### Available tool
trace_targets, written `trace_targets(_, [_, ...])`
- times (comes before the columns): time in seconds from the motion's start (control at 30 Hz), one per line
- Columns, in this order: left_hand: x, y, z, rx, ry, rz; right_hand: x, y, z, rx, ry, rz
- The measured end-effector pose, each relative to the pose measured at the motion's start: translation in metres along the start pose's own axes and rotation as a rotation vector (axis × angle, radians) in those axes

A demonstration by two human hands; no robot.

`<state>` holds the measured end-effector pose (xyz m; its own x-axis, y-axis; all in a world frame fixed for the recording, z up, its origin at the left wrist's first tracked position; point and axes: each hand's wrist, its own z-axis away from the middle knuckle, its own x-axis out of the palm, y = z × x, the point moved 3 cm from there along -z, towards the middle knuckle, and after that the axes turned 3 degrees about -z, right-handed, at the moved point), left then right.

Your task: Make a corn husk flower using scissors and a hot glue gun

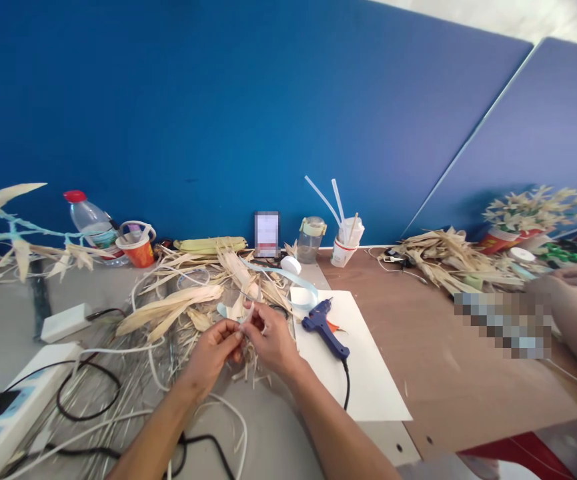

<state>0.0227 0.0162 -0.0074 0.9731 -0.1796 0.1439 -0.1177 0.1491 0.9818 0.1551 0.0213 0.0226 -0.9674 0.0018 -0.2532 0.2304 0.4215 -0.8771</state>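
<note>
My left hand (217, 350) and my right hand (269, 333) meet over the front of a pile of dried corn husks (173, 308). Between their pinched fingertips is a small pale strip (248, 313), probably husk, mostly covered by the fingers. Just right of my right hand, a dark blue glue gun (326, 328) lies on a white sheet of paper (368, 380), with its black cord running toward me. A light blue ribbon (288, 273) curls behind my hands.
A white power strip (23, 400) and tangled cables lie at left. Along the blue partition (268, 120) stand a bottle (93, 223), a red cup (138, 250), a phone (267, 235), a jar (311, 240) and a cup with straws (344, 250). Another person's hands (573, 300) work at far right.
</note>
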Motion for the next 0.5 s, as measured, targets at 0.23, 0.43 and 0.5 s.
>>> trace_targets(0.23, [-0.01, 0.008, 0.0, 0.218, 0.23, -0.213, -0.004, -0.002, 0.003, 0.116, 0.15, -0.098])
trace_targets(0.43, [-0.012, 0.006, 0.004, 0.334, 0.308, -0.425, 0.012, 0.001, 0.004, 0.288, 0.069, -0.234])
trace_targets(0.5, [-0.012, 0.005, 0.006, 0.36, 0.318, -0.485, 0.016, 0.002, 0.005, 0.339, 0.079, -0.276])
